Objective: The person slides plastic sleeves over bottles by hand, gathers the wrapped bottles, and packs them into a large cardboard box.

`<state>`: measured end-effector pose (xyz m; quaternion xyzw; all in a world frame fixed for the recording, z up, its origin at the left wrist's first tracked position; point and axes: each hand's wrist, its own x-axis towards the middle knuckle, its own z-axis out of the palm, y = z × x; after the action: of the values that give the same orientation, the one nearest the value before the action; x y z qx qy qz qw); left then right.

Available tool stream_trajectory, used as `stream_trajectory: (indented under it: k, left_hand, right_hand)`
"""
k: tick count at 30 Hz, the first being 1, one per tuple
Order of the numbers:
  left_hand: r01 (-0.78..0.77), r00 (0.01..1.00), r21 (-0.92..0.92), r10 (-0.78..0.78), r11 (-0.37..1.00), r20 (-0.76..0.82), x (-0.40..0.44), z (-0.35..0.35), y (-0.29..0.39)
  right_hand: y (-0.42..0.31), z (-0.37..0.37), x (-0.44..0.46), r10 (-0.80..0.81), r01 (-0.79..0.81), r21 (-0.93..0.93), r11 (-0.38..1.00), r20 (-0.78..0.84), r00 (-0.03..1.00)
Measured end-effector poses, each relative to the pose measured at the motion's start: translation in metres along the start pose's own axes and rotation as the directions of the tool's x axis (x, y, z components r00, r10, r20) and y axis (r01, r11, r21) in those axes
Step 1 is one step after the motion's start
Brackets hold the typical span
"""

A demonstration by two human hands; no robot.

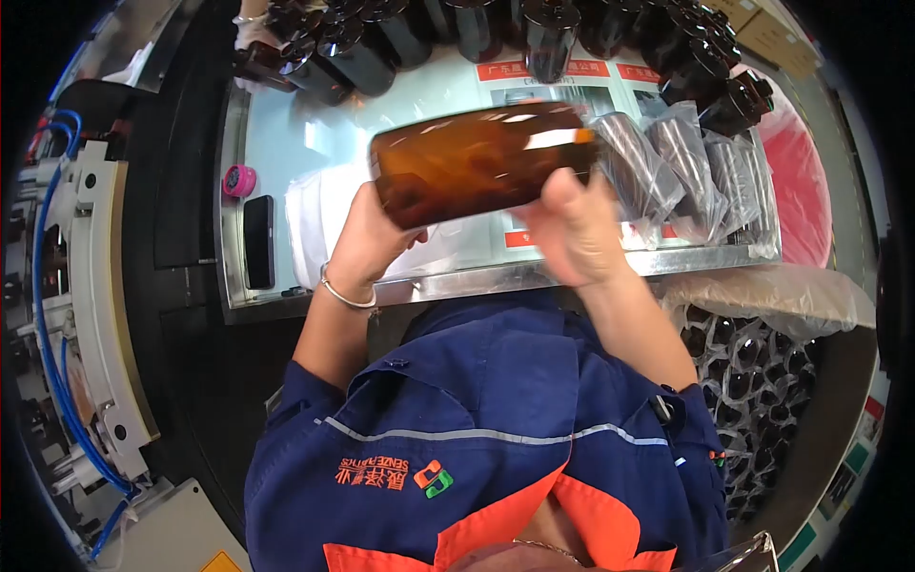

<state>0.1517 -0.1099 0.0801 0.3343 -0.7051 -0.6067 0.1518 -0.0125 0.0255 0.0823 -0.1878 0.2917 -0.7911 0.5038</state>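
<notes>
A large amber bottle [481, 160] is held sideways above the table, slightly tilted and a little blurred. My left hand [365, 243] supports its left end, with fingers wrapped underneath and partly hidden. At the other end, the thumb of my right hand [579, 224] presses against the bottle, while its remaining fingers are blurred or out of sight behind. Beneath the bottle lie white sheets [319, 214] on the tabletop. Just right of my right hand are several dark bottles in clear plastic bags [637, 164].
Several dark amber bottles [477, 33] line the table's far side. A black phone [258, 242] and pink round item [239, 180] lie at left. A metal rim [457, 284] edges the table. At lower right stands a plastic-lined box [848, 300] of bagged bottles; machinery [105, 296] stands left.
</notes>
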Motion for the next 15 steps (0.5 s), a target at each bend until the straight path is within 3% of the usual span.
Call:
stream_trajectory:
  k: [1,2,3,4,6,8,9,10,11,13,14,15]
  left_hand:
    - [-0.035,0.999,-0.118,0.033,0.992,-0.016,-0.002,0.005,0.000]
    - [-0.071,0.997,-0.235,0.064,0.970,-0.038,-0.004,0.010,0.001]
    - [-0.072,0.997,-0.232,0.065,0.970,-0.038,-0.004,0.009,0.000]
    - [-0.006,1.000,-0.304,0.000,0.953,-0.019,-0.004,0.007,0.000]
    - [0.056,0.998,-0.374,-0.061,0.926,0.000,-0.005,0.001,-0.003]
    - [-0.003,1.000,-0.616,-0.002,0.788,-0.008,-0.008,-0.005,-0.005]
    - [-0.032,0.999,-0.635,0.022,0.772,-0.023,-0.010,-0.005,-0.005]
    - [-0.032,0.999,-0.635,0.023,0.772,-0.022,-0.012,-0.003,-0.004]
    - [-0.081,0.995,-0.614,0.101,0.785,-0.002,-0.013,-0.001,-0.004]
    - [-0.178,0.967,-0.549,0.247,0.817,0.054,-0.014,0.004,-0.002]
    - [-0.221,0.942,-0.521,0.318,0.824,0.104,-0.015,0.006,0.001]
    - [-0.191,0.931,-0.470,0.311,0.862,0.191,-0.019,0.007,0.008]
  right_hand:
    - [0.011,0.000,0.000,0.114,-0.114,0.012,0.993,0.015,0.993]
    - [0.021,-0.004,0.002,0.131,-0.133,0.061,0.989,0.032,0.991]
    - [0.020,-0.003,0.004,0.124,-0.123,0.076,0.989,-0.003,0.992]
    - [0.018,-0.001,0.006,0.117,-0.113,0.090,0.989,-0.037,0.993]
    - [0.010,-0.006,0.006,0.038,-0.035,0.030,0.999,-0.099,0.994]
    - [0.001,-0.010,0.005,0.030,-0.027,0.036,0.999,-0.089,0.996]
    - [0.002,-0.014,0.006,-0.161,0.148,-0.171,0.974,-0.063,0.985]
    - [0.001,-0.017,0.006,-0.339,0.316,-0.362,0.877,0.000,0.941]
    - [-0.004,-0.017,0.002,-0.335,0.316,-0.443,0.839,0.037,0.941]
    - [-0.011,-0.016,-0.005,-0.419,0.452,-0.667,0.592,0.224,0.880]
    - [-0.015,-0.014,-0.007,-0.445,0.508,-0.738,0.445,0.310,0.840]
    - [-0.011,-0.015,-0.006,-0.499,0.595,-0.704,0.387,0.383,0.777]
